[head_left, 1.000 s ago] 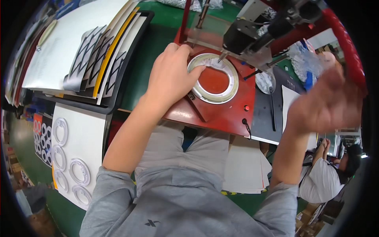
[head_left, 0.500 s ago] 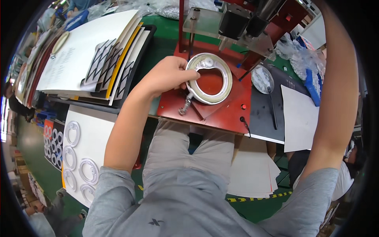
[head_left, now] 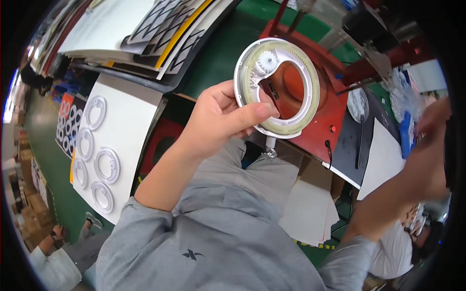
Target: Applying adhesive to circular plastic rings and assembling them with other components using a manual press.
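Observation:
My left hand point(head_left: 221, 121) grips a white ring-shaped plastic part point(head_left: 276, 87) with a small gear near its top, a yellowish band round it and a short stem below. It is lifted off the red press base point(head_left: 325, 116) and tilted toward me. My thumb lies across the ring's lower left rim. My right hand point(head_left: 429, 121) is blurred at the right edge, raised near the machine, and whether it holds anything is unclear.
A white board point(head_left: 124, 145) with several white rings lies to my left. Stacked patterned sheets point(head_left: 165, 34) sit on a dark tray at the back. Paper sheets point(head_left: 383, 160) lie right of the press. Another person's arm point(head_left: 53, 237) shows at lower left.
My left hand has lifted the ring part off the red press base and brought it up toward me. My right arm has come down from the machine's top.

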Demonstrator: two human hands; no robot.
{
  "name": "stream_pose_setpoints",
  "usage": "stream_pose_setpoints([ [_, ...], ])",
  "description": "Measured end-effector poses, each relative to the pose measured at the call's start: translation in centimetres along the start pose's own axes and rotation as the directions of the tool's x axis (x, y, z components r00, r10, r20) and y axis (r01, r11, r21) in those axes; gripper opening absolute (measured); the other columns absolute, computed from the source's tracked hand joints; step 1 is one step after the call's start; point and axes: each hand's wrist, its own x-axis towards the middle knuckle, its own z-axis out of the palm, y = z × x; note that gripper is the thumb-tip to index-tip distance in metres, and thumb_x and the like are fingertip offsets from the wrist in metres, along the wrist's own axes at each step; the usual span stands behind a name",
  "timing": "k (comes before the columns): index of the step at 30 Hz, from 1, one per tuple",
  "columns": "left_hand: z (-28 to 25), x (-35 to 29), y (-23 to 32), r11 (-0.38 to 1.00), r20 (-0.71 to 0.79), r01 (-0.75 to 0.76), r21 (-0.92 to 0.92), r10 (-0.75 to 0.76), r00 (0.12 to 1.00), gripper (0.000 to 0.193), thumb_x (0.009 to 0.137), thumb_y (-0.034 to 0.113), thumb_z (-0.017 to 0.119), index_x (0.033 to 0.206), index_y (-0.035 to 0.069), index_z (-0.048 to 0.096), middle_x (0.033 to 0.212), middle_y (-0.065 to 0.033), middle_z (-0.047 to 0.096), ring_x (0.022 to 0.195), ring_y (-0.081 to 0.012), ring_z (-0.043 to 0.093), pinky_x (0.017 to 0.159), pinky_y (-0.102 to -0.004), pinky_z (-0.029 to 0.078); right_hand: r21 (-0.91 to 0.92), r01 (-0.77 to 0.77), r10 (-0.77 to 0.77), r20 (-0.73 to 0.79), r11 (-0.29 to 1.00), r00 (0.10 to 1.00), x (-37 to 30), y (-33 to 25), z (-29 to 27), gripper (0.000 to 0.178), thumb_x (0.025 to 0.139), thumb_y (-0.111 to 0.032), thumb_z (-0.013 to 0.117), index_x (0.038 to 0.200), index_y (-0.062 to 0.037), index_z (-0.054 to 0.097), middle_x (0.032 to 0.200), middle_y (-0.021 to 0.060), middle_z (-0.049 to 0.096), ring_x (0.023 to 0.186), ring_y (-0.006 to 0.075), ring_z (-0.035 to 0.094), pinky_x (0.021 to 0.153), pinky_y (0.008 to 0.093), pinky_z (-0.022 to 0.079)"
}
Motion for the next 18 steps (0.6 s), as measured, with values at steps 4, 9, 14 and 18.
stream_pose_setpoints([
  [4, 0.0, -1.1, -0.4, 0.988, -0.126, -0.138, -0.072, 0.128, 0.984, 0.026, 0.095, 0.016, 0.084, 0.111, 0.0, 0.071, 0.104, -0.0075, 0.077, 0.078, -0.0063, 0.065, 0.062, -0.021, 0.049, 0.157, -0.362, 0.219, 0.561, 0.919, 0.798, -10.5, -6.3, 4.8, 0.02, 0.088, -0.017, 0.084, 0.091, -0.0022, 0.071, 0.081, 0.0104, 0.069, 0.07, 0.0281, 0.067, 0.061, 0.0369, 0.051],
  [9, 2.2, -0.8, -2.2, 0.978, -0.099, -0.157, -0.134, 0.144, 0.985, 0.027, 0.096, 0.014, 0.083, 0.114, -0.001, 0.07, 0.107, -0.0079, 0.076, 0.083, -0.0065, 0.066, 0.064, -0.021, 0.05, 0.102, -0.382, 0.276, 0.526, 0.918, 0.804, -16.1, -7.7, 7.2, 0.018, 0.095, -0.013, 0.077, 0.103, 0.0005, 0.067, 0.082, 0.0129, 0.06, 0.069, 0.0329, 0.058, 0.063, 0.0422, 0.045],
  [14, 2.7, -0.8, -3.2, 0.977, -0.069, -0.115, -0.18, 0.104, 0.992, 0.028, 0.098, 0.018, 0.081, 0.115, 0.0, 0.069, 0.109, -0.0092, 0.075, 0.079, -0.0066, 0.064, 0.061, -0.0216, 0.05, 0.106, -0.443, 0.361, 0.428, 0.89, 0.828, -17.6, -7.7, 6.7, 0.014, 0.094, -0.008, 0.076, 0.1, 0.0021, 0.068, 0.079, 0.0126, 0.06, 0.066, 0.032, 0.057, 0.061, 0.0416, 0.044],
  [18, 2.9, -0.7, -3.8, 0.974, -0.075, -0.117, -0.194, 0.104, 0.992, 0.03, 0.099, 0.023, 0.081, 0.115, 0.001, 0.068, 0.109, -0.0101, 0.075, 0.075, -0.0068, 0.063, 0.061, -0.0213, 0.05, 0.12, -0.451, 0.357, 0.448, 0.884, 0.819, -17.6, -7.1, 5.8, 0.012, 0.092, -0.006, 0.076, 0.097, 0.0019, 0.068, 0.077, 0.0124, 0.06, 0.064, 0.0311, 0.057, 0.06, 0.041, 0.044],
])
